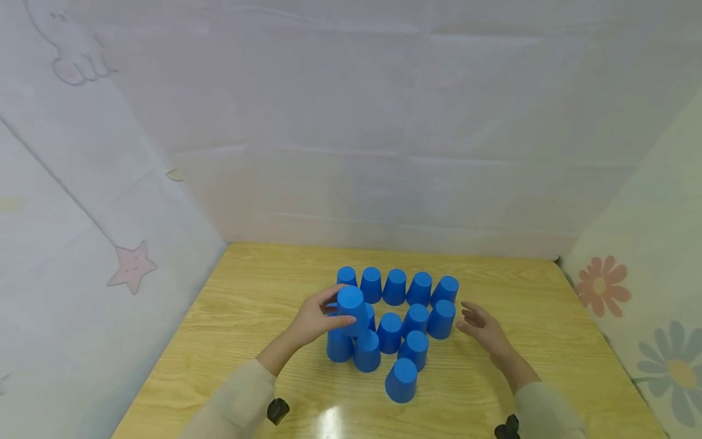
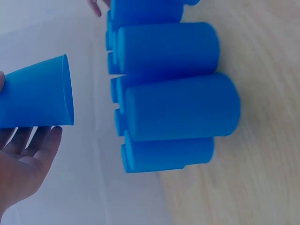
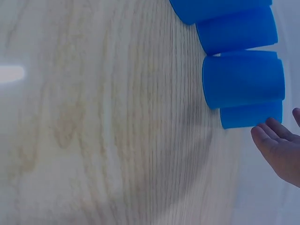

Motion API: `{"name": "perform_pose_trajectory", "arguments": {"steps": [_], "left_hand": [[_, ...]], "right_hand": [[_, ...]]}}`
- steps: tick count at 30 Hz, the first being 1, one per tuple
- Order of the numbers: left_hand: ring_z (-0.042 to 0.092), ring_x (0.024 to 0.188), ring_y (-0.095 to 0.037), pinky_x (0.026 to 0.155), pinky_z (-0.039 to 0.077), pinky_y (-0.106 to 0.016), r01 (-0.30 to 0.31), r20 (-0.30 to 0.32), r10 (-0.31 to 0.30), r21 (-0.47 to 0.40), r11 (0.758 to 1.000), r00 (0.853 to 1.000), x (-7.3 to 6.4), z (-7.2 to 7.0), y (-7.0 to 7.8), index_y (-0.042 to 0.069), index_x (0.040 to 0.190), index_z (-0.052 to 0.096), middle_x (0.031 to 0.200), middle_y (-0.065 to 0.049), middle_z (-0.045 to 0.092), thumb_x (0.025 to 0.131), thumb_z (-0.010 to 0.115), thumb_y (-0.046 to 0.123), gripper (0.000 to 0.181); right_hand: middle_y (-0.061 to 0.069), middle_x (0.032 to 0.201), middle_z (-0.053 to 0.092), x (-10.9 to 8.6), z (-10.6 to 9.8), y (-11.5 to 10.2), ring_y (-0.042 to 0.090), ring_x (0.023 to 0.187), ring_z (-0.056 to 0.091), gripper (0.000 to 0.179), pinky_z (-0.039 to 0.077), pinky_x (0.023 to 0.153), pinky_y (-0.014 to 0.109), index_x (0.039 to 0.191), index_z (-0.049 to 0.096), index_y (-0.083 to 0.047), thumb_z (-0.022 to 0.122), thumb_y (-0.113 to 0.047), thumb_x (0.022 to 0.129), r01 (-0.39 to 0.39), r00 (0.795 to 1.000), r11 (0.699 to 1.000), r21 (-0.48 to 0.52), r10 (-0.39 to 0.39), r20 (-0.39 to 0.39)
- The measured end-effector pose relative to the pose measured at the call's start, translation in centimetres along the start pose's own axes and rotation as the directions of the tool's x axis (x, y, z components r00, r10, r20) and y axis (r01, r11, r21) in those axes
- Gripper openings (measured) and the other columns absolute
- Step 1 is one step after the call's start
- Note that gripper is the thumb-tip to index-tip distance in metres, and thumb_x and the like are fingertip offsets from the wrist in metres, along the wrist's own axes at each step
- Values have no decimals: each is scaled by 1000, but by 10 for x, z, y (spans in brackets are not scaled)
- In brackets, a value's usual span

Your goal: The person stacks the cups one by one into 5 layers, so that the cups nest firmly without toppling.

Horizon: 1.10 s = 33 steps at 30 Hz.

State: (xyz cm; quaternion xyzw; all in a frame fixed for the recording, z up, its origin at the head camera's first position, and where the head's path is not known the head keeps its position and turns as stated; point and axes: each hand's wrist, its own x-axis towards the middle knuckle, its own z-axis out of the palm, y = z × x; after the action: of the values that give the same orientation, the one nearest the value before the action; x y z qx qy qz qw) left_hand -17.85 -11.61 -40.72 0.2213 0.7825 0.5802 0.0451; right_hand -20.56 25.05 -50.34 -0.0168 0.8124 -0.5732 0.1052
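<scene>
My left hand (image 1: 314, 318) grips a blue plastic cup (image 1: 351, 303) by its sides, upside down, above the left part of a group of cups. In the left wrist view the held cup (image 2: 37, 96) is raised apart from the cups on the table. My right hand (image 1: 485, 332) is off to the right of the group, fingers loosely extended and holding nothing. Nearest to it is an upturned blue cup (image 1: 441, 320). The right wrist view shows the right hand's fingers (image 3: 265, 138) near the cups' right end.
Several more blue cups stand upside down on the wooden table (image 1: 219, 341): a back row (image 1: 395, 288), a middle row (image 1: 390, 334), and a few in front, with one cup (image 1: 401, 381) closest to me. Pale printed cloth (image 1: 384, 152) hangs behind and at both sides.
</scene>
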Motion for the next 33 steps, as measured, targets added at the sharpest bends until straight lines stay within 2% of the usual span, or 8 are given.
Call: {"name": "perform_pose_trajectory", "arguments": {"steps": [3,7,13,15,19,21,26,33], "left_hand": [[49,102,-25,84,40,-41,-6,-40,5,-23,1000,999,14,-6,-12,4,125,44,112,-10,53,76,66,11,54],[50,101,-18,83,43,-34,31,-103,-32,-17,999,994,30,-12,-27,11,124,46,112,-3,53,75,68,23,55],[49,103,-19,84,42,-35,64,-176,-63,3,998,982,49,-13,-34,15,122,48,113,-4,53,74,69,28,55],[49,103,-20,84,42,-36,69,-182,-66,8,998,981,53,-12,-34,14,123,48,113,-5,53,74,68,28,55],[48,105,-23,85,40,-38,83,-183,-78,18,996,980,60,-11,-21,11,125,45,115,-9,52,76,67,23,55],[47,106,-22,86,40,-38,90,-186,-83,30,996,979,65,-11,-21,12,126,44,117,-8,51,75,67,25,57],[46,107,-19,86,40,-39,89,-202,-70,87,992,977,81,-11,-38,17,127,44,118,-3,50,73,68,33,61],[45,107,-20,86,39,-41,124,-224,-101,93,988,969,97,-6,-45,17,126,45,118,-3,50,73,68,32,60]], "right_hand": [[26,131,29,-8,7,-2,40,119,26,60,27,91,52,133,27,-4,57,-22,83,8,1000,1000,8,-8,-5],[24,130,32,-18,16,-2,40,118,28,59,29,90,52,131,30,-4,59,-22,82,23,1000,999,27,-22,-17],[26,127,35,-35,31,3,41,116,32,58,33,88,51,130,33,-1,60,-19,81,57,998,996,68,-56,-15],[26,126,36,-40,35,5,40,115,33,58,34,88,49,129,35,-1,61,-19,80,47,999,995,86,-45,-23],[24,125,39,-48,43,7,39,114,35,58,36,88,46,128,37,-2,63,-18,79,6,999,993,114,-3,-33],[23,125,40,-51,47,7,38,114,36,58,37,87,45,127,38,-2,64,-19,78,-18,999,992,123,22,-33],[22,124,42,-57,55,9,37,113,37,57,37,87,44,126,40,-3,65,-18,77,-32,999,988,150,37,-29],[22,124,41,-64,64,9,37,114,36,59,38,87,43,126,39,0,65,-21,77,-56,998,985,165,54,16]]}}
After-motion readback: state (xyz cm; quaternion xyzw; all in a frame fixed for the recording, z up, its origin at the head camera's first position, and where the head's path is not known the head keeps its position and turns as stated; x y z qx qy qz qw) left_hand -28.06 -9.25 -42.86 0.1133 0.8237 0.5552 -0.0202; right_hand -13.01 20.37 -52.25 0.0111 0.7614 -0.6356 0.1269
